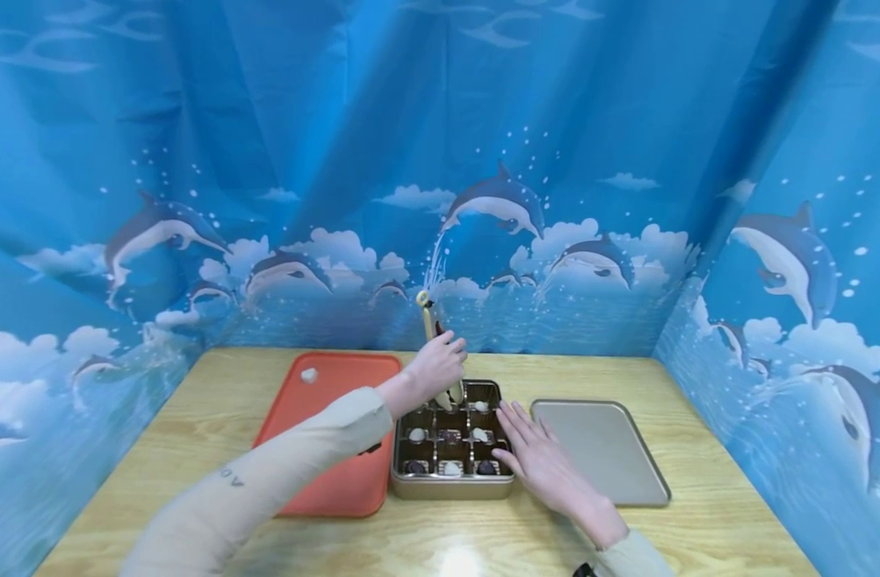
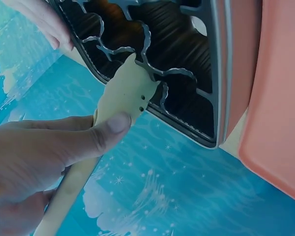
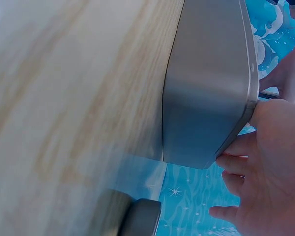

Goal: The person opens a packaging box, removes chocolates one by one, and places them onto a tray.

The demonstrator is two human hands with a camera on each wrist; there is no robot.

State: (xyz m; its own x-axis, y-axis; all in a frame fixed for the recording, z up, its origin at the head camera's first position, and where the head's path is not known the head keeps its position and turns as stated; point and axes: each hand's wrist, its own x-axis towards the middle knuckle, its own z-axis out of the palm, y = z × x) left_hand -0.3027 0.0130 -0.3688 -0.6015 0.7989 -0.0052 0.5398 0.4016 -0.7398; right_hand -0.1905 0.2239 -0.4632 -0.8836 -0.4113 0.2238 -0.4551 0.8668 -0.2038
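My left hand (image 1: 434, 367) grips cream-coloured tongs (image 2: 128, 88) with a ring at the top end. The tongs point down into the back middle compartment of a divided metal tin (image 1: 450, 487); whether their tips hold a piece cannot be told. White pieces and dark pieces, looking like chocolates, sit in the tin's compartments, among them a white one (image 1: 451, 469) and a dark one (image 1: 486, 467) in the front row. Arm and hand partly hide the back left compartment. My right hand (image 1: 544, 465) rests against the tin's right rim with fingers stretched out.
Left of the tin lies an orange-red tray (image 1: 339, 489), with one small white piece (image 1: 308, 375) near its far left corner. A flat metal lid (image 1: 606, 453) lies to the right. A blue dolphin-print curtain (image 1: 382, 160) stands behind the wooden table (image 1: 425, 545).
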